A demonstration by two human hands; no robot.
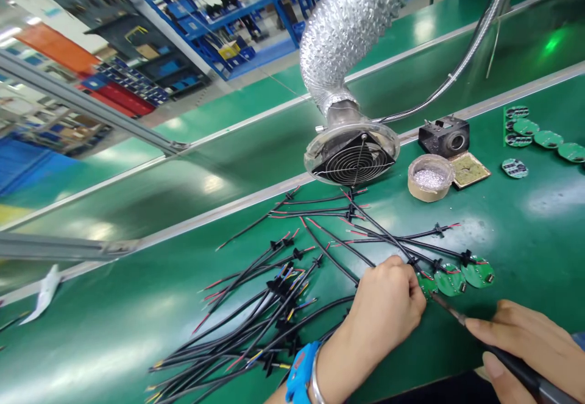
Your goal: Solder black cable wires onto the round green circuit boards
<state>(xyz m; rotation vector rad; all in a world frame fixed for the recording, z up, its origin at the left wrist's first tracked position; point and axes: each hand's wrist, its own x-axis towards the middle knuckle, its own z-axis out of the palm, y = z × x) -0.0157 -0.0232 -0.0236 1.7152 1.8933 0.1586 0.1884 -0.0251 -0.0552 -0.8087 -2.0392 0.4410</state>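
Observation:
My left hand (pixel 388 300) is closed in a pinch at the left edge of a small round green circuit board (pixel 426 284). Its fingertips and whatever they grip are hidden from view. A black cable (pixel 386 230) with a red wire end runs down to that board. My right hand (pixel 530 340) grips a soldering iron (pixel 450 308), its tip at the board near my left fingers. Just right of this board lie a second green board (pixel 450 279) and a third board (pixel 478 272), each with a cable's red wire end at it.
Many black cables (pixel 242 325) with coloured wire ends lie left of my hands. A fume extractor hood (pixel 354 157) hangs behind. At the back right are a round tub of silvery bits (pixel 428 178), a square pad (pixel 468 169), a black holder (pixel 443 137) and more circuit boards (pixel 548 139).

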